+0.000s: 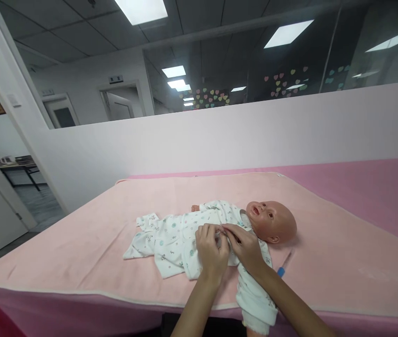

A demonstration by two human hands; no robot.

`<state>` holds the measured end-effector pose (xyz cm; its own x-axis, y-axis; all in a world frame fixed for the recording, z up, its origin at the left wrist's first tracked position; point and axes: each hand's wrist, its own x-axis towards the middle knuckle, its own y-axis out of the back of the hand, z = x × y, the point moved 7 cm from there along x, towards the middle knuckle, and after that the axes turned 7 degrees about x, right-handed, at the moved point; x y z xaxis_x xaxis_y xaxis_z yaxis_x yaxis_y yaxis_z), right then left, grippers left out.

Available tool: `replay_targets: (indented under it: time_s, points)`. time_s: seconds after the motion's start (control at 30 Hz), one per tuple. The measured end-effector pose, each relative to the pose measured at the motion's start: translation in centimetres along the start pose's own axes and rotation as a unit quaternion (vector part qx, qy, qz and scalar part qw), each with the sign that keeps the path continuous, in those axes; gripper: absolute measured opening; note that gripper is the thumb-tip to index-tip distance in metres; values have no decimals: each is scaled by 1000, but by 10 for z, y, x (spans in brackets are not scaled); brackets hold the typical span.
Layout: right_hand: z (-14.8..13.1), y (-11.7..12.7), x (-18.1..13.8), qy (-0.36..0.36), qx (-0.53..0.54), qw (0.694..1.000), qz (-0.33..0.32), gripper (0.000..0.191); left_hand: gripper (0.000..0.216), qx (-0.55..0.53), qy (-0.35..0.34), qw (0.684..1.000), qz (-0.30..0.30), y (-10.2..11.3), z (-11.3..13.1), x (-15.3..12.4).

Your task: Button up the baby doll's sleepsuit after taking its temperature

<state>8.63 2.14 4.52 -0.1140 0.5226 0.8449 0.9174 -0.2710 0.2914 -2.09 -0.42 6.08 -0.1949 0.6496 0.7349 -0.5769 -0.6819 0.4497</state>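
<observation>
A baby doll (272, 221) lies on its back with its head to the right, dressed in a white printed top (204, 220) and matching trousers (143, 242). At the doll's chest, my left hand (213, 247) is closed, its fingers pinching the front of the top. My right hand (244, 245) meets it there, thumb and fingers also pinched on the cloth. Fingertips hide the exact spot they grip. The doll's near sleeve (255, 290) hangs toward the table's front edge, under my right forearm.
A peach blanket (93, 234) covers the table over a pink sheet (367, 196). A thin, clear object with a blue end (281, 271) lies right of the doll, near my right forearm. Behind stands a white half wall (220, 142) with glass above.
</observation>
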Motion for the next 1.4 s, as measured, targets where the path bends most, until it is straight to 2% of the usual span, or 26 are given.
replay_targets:
  time_s: [0.17, 0.43, 0.87, 1.13, 1.4]
  points:
    - [-5, 6, 2, 10, 3, 1000, 23, 21, 14, 41, -18, 999, 9, 10, -4, 1]
    - [-6, 12, 1, 36, 3, 997, 67, 19, 15, 97, 57, 994, -18, 32, -31, -6]
    - [-1, 11, 2, 1, 10, 998, 67, 17, 23, 64, 66, 995, -49, 26, -37, -7]
    - [-1, 12, 4, -21, 13, 998, 64, 17, 16, 110, 45, 992, -42, 29, -26, -8]
    - [-1, 13, 4, -26, 10, 997, 66, 17, 19, 108, 49, 992, -31, 26, -30, -8]
